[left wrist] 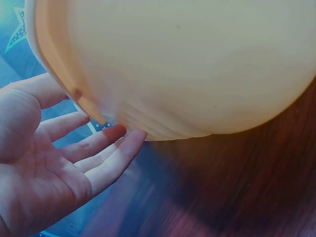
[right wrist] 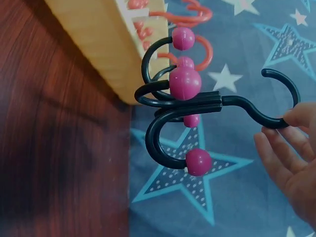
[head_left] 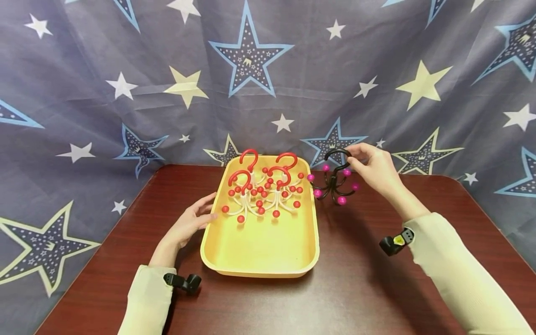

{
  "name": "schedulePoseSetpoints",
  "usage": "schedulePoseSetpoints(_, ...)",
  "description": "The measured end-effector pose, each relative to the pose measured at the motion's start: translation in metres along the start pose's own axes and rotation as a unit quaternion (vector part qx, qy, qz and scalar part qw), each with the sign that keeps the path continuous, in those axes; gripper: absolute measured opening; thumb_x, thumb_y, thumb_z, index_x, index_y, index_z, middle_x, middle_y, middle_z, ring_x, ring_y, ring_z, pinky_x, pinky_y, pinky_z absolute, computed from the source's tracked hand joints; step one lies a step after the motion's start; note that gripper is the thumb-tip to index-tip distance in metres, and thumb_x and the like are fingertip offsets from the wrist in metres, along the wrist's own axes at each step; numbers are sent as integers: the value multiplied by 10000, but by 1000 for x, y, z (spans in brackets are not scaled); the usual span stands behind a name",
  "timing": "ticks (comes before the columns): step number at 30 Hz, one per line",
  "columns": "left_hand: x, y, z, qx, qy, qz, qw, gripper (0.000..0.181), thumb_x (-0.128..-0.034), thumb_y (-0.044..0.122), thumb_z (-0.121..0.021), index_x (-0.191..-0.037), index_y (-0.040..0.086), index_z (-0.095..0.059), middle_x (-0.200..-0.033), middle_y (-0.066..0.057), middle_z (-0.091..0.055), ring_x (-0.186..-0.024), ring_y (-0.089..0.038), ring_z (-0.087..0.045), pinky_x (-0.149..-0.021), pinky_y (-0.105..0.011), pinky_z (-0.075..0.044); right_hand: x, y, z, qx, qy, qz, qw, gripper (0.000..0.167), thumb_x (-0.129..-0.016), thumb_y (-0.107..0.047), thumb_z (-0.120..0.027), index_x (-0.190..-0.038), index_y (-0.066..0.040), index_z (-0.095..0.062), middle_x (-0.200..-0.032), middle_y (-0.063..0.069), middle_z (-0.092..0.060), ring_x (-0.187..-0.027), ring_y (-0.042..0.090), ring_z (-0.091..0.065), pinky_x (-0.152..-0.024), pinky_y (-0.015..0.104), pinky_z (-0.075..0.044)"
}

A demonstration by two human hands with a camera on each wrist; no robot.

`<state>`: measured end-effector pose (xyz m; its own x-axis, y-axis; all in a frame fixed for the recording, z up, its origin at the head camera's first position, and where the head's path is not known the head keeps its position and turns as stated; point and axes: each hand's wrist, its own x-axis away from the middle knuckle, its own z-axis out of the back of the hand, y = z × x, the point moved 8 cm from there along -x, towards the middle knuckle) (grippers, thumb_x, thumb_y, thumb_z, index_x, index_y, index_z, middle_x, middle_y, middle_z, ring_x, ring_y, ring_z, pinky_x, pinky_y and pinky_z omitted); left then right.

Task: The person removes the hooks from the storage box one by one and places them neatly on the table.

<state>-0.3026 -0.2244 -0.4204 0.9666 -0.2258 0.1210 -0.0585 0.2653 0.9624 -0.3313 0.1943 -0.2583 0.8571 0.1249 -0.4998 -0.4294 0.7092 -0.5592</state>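
My right hand pinches the hook of a black multi-hook hanger with pink ball tips, holding it up beside the tray's right wall. In the right wrist view, thumb and fingertips meet on the curved end of this hanger, whose arms fan out away from the hand. A yellow rectangular tray has several white hangers with red hooks and red ball tips in its far half. At the tray's left side, my left hand touches the rim and outer wall with extended, loosely spread fingers.
The tray stands on a dark reddish-brown table. A star-patterned grey-blue cloth hangs right behind the table's far edge. Each wrist carries a small black camera, one on the left and one on the right.
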Motion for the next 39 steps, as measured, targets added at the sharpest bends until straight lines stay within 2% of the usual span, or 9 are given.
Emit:
schedulePoseSetpoints(5,0,0,0,6,-14,-27,10000,676,-904,125,-584,-1489,144,-246,-1408,-254,-409,-1112,-286,-580,-827,-319,-541,-3,16,-4,171,4,-181,9997,197,-866,-105,-619,-1052,-73,-673,-934,122,-721,-758,108,-666,-627,96,-401)
schedulePoseSetpoints(9,0,2,0,16,-12,-95,10000,671,-906,116,-579,-1488,139,-246,-1403,-260,-412,-1104,-282,-585,-827,-320,-541,-5,29,-9,255,-17,-296,9992,210,-876,-117,-599,-1066,-58,-665,-949,147,-714,-852,284,-684,-664,164,-405)
schedulePoseSetpoints(12,1,2,0,35,-17,-113,9999,671,-908,111,-575,-1490,135,-242,-1401,-265,-411,-1093,-283,-593,-824,-318,-543,-6,41,-14,300,-15,-444,9986,218,-872,-120,-596,-1069,-57,-664,-943,147,-715,-808,233,-684,-673,202,-408)
schedulePoseSetpoints(16,0,1,0,40,-14,-89,10000,670,-910,109,-572,-1491,139,-239,-1401,-262,-411,-1086,-279,-597,-820,-311,-544,-8,53,-20,330,28,-606,9976,216,-861,-114,-600,-1058,-53,-667,-919,151,-716,-651,-4,-589,-650,188,-396)
schedulePoseSetpoints(19,0,0,0,47,-5,-46,10000,668,-912,115,-573,-1490,144,-241,-1405,-255,-410,-1092,-276,-595,-820,-310,-545,-9,59,-25,299,29,-694,9971,216,-857,-102,-604,-1055,-42,-666,-922,161,-713,-600,-84,-521,-631,152,-386)
schedulePoseSetpoints(23,-1,-1,0,92,-3,-8,10000,672,-909,123,-580,-1490,149,-243,-1408,-250,-407,-1085,-261,-598,-820,-311,-545,-9,65,-32,281,6,-764,9967,219,-854,-88,-610,-1059,-29,-662,-944,165,-710,-610,-33,-547,-634,159,-398)
schedulePoseSetpoints(29,0,0,-1,121,-22,-52,9999,672,-908,115,-578,-1490,141,-242,-1409,-255,-404,-1066,-227,-606,-822,-308,-543,-9,71,-39,346,-46,-842,9958,230,-862,-89,-593,-1071,-12,-650,-968,175,-703,-620,39,-588,-684,261,-433)
schedulePoseSetpoints(35,0,-1,-1,127,-34,-67,9999,672,-906,114,-579,-1489,146,-246,-1405,-253,-412,-1068,-246,-607,-827,-315,-542,-7,74,-43,296,-105,-943,9950,245,-868,-83,-578,-1092,-3,-635,-1007,187,-694,-621,53,-611,-666,203,-443)
schedulePoseSetpoints(39,0,-2,0,91,-34,-71,9999,675,-905,120,-581,-1490,144,-243,-1403,-255,-413,-1067,-242,-607,-836,-323,-540,-6,74,-43,317,-140,-941,9950,251,-871,-81,-577,-1102,4,-625,-1034,199,-685,-737,191,-666,-761,354,-486)
